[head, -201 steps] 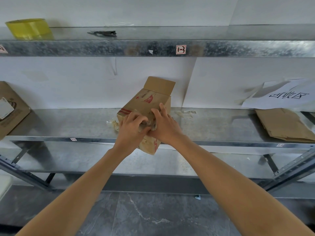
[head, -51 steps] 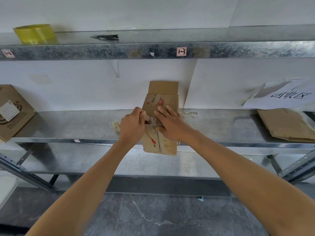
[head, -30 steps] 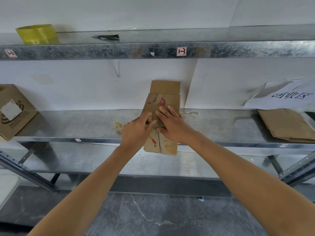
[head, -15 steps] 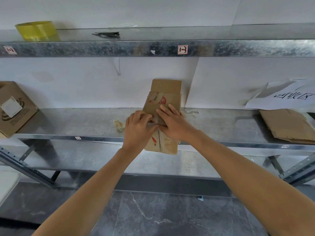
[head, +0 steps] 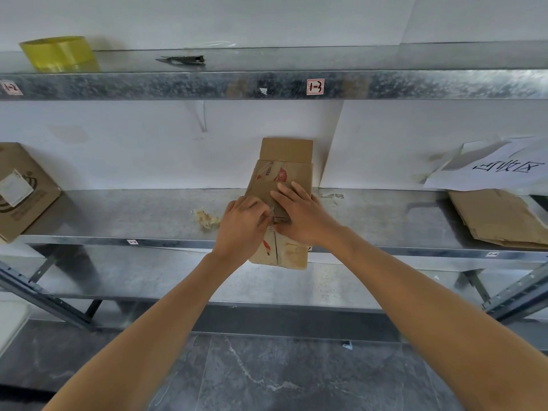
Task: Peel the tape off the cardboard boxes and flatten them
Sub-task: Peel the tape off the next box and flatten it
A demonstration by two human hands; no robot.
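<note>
Two hands at work on one box (head: 281, 176). Lies lengthwise on the middle shelf (head: 133, 215), near end past the front edge, far flap up against the wall. Right hand (head: 302, 216) flat on top, fingers straight and close together, pressing the cardboard down. Left hand (head: 241, 223) just beside it, fingers curled tight, tips together at the tape (head: 278, 220) across the middle of the box. Seems to pinch a loose end there, though hard to see under the knuckles.

Progress, as a judgement: somewhere in the middle. Already done, by the look: one crumpled scrap (head: 206, 218) of tape on the shelf, left of the box, and a flat cardboard pile (head: 498, 221) far to the right, under a paper sign (head: 504, 167). Here, in the hands: pushed rather flat by the look, but with tape yet on it, namely the strip in the middle and a shiny piece near the far end. Left to do: pull these strips away, open the seam along the near half, press all flat. After that, a second box (head: 20, 191) at the left end of the shelf, not flattened, with a white label on it. On the top shelf, a yellow roll (head: 60, 53) and a dark tool (head: 182, 59), well apart from the hands.
</note>
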